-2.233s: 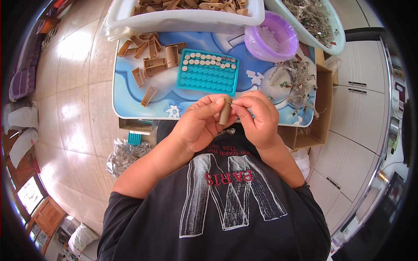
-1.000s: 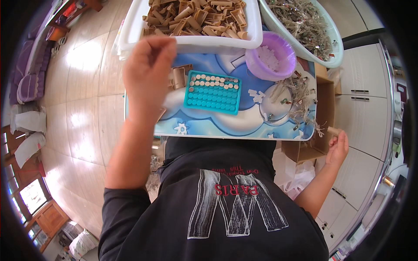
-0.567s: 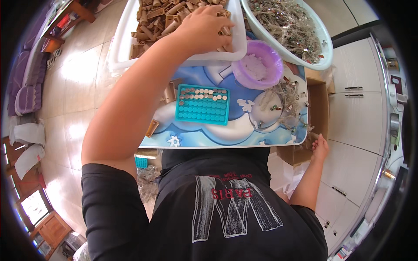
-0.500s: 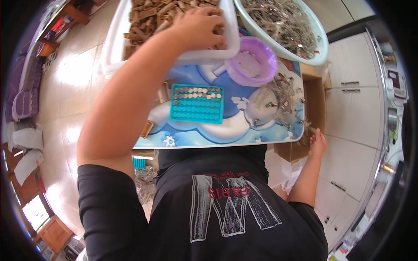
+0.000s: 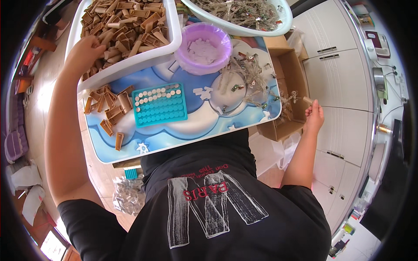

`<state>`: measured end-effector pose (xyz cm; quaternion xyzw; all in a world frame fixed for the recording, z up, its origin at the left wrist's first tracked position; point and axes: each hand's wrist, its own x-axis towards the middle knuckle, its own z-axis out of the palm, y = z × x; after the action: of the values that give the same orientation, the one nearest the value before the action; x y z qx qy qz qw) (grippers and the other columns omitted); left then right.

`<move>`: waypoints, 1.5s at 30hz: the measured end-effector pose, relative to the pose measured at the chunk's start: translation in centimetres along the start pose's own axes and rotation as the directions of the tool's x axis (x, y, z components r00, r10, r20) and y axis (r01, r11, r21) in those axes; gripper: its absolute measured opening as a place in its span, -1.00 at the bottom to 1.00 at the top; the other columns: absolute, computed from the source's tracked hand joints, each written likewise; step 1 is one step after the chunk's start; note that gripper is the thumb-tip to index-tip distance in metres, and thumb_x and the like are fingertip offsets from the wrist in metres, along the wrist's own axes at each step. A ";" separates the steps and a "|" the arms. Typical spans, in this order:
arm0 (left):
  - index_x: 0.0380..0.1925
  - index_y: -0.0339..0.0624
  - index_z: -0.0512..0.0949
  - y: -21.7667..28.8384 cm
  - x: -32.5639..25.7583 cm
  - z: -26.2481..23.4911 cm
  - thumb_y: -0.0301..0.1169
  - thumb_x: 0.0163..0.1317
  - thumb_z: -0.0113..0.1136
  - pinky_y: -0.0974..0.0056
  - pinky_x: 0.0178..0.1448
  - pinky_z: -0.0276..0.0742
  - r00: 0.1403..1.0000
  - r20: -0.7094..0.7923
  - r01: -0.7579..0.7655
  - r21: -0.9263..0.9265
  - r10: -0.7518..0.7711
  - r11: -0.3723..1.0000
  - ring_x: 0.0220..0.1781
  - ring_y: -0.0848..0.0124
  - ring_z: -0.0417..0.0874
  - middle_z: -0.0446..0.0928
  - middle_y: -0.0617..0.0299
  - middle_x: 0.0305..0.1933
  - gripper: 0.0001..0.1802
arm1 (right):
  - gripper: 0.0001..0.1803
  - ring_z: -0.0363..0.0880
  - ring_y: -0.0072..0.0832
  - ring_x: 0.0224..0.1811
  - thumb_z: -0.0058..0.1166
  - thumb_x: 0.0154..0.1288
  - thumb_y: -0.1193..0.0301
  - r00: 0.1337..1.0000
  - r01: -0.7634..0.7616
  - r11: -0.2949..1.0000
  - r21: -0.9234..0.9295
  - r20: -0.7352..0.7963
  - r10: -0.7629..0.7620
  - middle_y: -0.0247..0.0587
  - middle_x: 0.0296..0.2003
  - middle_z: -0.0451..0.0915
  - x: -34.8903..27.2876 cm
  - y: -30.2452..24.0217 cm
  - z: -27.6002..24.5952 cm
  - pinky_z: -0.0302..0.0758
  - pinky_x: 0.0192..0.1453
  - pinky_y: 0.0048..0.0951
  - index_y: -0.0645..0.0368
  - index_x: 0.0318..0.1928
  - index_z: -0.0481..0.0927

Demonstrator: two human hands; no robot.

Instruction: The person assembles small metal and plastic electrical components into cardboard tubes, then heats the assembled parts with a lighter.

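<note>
Restocking step: left hand (image 5: 89,48) closes on brown tubes (image 5: 126,21) in white bin (image 5: 167,48), right hand (image 5: 314,114) pinches a small piece over cardboard box (image 5: 287,74); next probably needs one tube lifted clear.

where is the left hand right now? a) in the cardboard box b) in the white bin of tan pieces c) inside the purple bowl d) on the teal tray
b: the left hand rests among the tan pieces inside the white bin, well away from the teal tray and the purple bowl; the right hand is the one by the cardboard box.
</note>
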<state>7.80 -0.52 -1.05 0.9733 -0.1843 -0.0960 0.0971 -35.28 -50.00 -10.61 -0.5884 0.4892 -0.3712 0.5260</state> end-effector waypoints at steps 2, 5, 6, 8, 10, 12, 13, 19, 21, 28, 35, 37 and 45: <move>-0.35 -0.26 0.48 -0.7 -0.5 0.2 -0.23 0.11 0.17 0.21 -0.02 0.38 0.995 -0.092 -0.031 -0.008 0.030 1.000 -0.13 0.22 0.51 0.50 0.04 -0.21 -0.71 | -0.74 0.41 -0.68 -0.54 0.14 0.24 0.31 1.000 -0.018 1.000 -0.018 0.001 0.018 -0.39 -0.51 0.50 0.1 0.0 0.2 0.32 -0.47 -0.69 0.19 -0.13 0.52; -0.24 -0.20 0.50 -0.5 -1.5 0.7 -0.22 0.13 0.16 0.21 0.08 0.38 0.954 -0.285 -0.096 0.016 0.097 0.995 -0.01 0.20 0.51 0.48 0.05 -0.04 -0.69 | -0.63 0.46 -0.65 -0.42 0.13 0.22 0.43 0.976 0.062 0.989 -0.137 0.215 -0.031 -0.35 -0.41 0.55 -1.8 -0.3 2.4 0.40 -0.35 -0.66 0.19 0.05 0.48; -0.17 -0.17 0.51 -0.1 -1.7 1.0 -0.21 0.14 0.15 0.22 0.11 0.38 0.913 -0.382 -0.134 0.048 0.142 0.990 0.05 0.20 0.50 0.46 0.07 0.05 -0.67 | -0.63 0.46 -0.65 -0.42 0.13 0.22 0.43 0.976 0.062 0.989 -0.137 0.215 -0.031 -0.35 -0.41 0.55 -2.6 -0.2 3.3 0.40 -0.35 -0.66 0.19 0.05 0.48; -0.14 -0.14 0.51 0.2 -2.1 1.4 -0.20 0.14 0.15 0.23 0.17 0.34 0.884 -0.436 -0.155 0.064 0.168 0.986 0.11 0.21 0.46 0.42 0.08 0.11 -0.66 | -0.62 0.46 -0.66 -0.36 0.08 0.24 0.49 0.816 0.281 0.937 -0.208 0.565 -0.119 -0.36 -0.27 0.57 -4.1 -0.2 4.9 0.43 -0.22 -0.66 0.17 0.09 0.46; -0.11 -0.12 0.52 1.3 -2.4 1.8 -0.20 0.14 0.15 0.23 0.23 0.29 0.851 -0.485 -0.187 0.074 0.199 0.980 0.17 0.22 0.42 0.38 0.09 0.18 -0.65 | -0.65 0.46 -0.66 -0.35 0.09 0.20 0.52 0.795 0.275 0.918 -0.288 0.604 -0.049 -0.37 -0.31 0.56 -3.7 0.2 5.0 0.43 -0.20 -0.64 0.18 0.03 0.51; -0.14 -0.14 0.54 3.6 -4.0 1.6 -0.19 0.14 0.16 0.22 0.28 0.23 0.833 -0.516 -0.204 0.050 0.200 0.978 0.21 0.20 0.38 0.35 0.11 0.22 -0.65 | -0.69 0.47 -0.66 -0.33 0.11 0.16 0.56 0.770 0.269 0.892 -0.363 0.638 0.027 -0.37 -0.35 0.56 -3.8 -0.1 5.2 0.43 -0.18 -0.63 0.20 -0.03 0.55; -0.14 -0.14 0.54 4.4 -4.9 1.6 -0.19 0.14 0.16 0.22 0.28 0.23 0.834 -0.516 -0.200 0.052 0.198 0.978 0.21 0.20 0.38 0.35 0.11 0.22 -0.65 | -0.75 0.45 -0.67 -0.35 0.11 0.17 0.55 0.797 0.349 0.847 -0.401 0.602 -0.043 -0.40 -0.37 0.55 -4.3 -1.1 5.7 0.42 -0.20 -0.64 0.22 -0.10 0.57; -0.25 -0.17 0.56 10.5 -10.6 2.9 -0.45 0.08 0.22 0.21 0.15 0.36 0.681 -0.654 -0.562 -0.177 0.330 0.808 0.09 0.17 0.47 0.49 0.12 0.04 -0.80 | -0.87 0.41 -0.72 -0.38 0.14 0.16 0.56 0.831 0.395 0.872 -0.288 0.517 -0.206 -0.45 -0.40 0.53 -8.3 -7.2 7.7 0.38 -0.25 -0.67 0.27 -0.25 0.56; -0.26 -0.18 0.55 12.5 -12.6 3.9 -0.50 0.05 0.23 0.21 0.08 0.41 0.713 -0.589 -0.623 -0.284 0.381 0.728 0.00 0.18 0.51 0.53 0.12 -0.04 -0.80 | -0.88 0.41 -0.72 -0.38 0.15 0.15 0.57 0.817 0.395 0.898 -0.192 0.521 -0.248 -0.44 -0.40 0.52 -9.7 -8.6 8.5 0.37 -0.26 -0.68 0.28 -0.26 0.56; -0.20 -0.20 0.53 20.1 -15.4 9.0 -0.51 0.03 0.24 0.24 -0.10 0.48 0.817 -0.458 -0.575 -0.691 0.351 0.437 -0.19 0.22 0.55 0.53 0.11 -0.16 -0.73 | -0.90 0.35 -0.72 -0.38 0.16 0.15 0.59 0.553 0.584 0.810 0.054 0.703 -0.447 -0.40 -0.37 0.46 -13.1 -10.3 11.9 0.31 -0.29 -0.70 0.29 -0.30 0.55; -0.24 -0.28 0.51 21.9 -13.6 11.3 -0.51 0.16 0.17 0.44 -0.26 0.47 0.914 0.163 0.139 -0.986 0.371 0.092 -0.35 0.59 0.52 0.55 0.28 -0.37 -0.84 | -0.90 0.46 -0.63 -0.28 0.11 0.19 0.54 0.644 0.234 0.951 0.204 0.700 -0.308 -0.33 -0.31 0.53 -14.7 -8.4 14.7 0.36 -0.15 -0.63 0.26 -0.27 0.54; -0.26 -0.28 0.52 21.8 -13.7 11.4 -0.53 0.17 0.14 0.45 -0.26 0.47 0.917 0.152 0.123 -0.987 0.368 0.101 -0.36 0.59 0.51 0.54 0.29 -0.38 -0.87 | -0.91 0.48 -0.59 -0.25 0.07 0.21 0.50 0.679 0.083 0.976 0.203 0.705 -0.205 -0.31 -0.28 0.53 -14.8 -8.6 14.8 0.37 -0.11 -0.56 0.24 -0.28 0.53; -0.33 -0.27 0.56 20.9 -13.8 12.4 -0.53 0.20 0.11 0.43 -0.24 0.45 0.934 0.130 0.126 -0.991 0.332 0.032 -0.38 0.58 0.50 0.53 0.32 -0.40 -0.92 | -0.89 0.53 -0.51 -0.37 0.09 0.23 0.45 0.777 -0.326 0.891 0.315 0.627 0.063 -0.25 -0.43 0.57 -13.9 -8.1 14.3 0.39 -0.18 -0.56 0.23 -0.27 0.52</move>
<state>-14.69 -16.27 -6.22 0.5836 -0.1502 -0.3489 0.7177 -23.53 -33.18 -3.99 -0.4977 0.2683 -0.2008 0.8000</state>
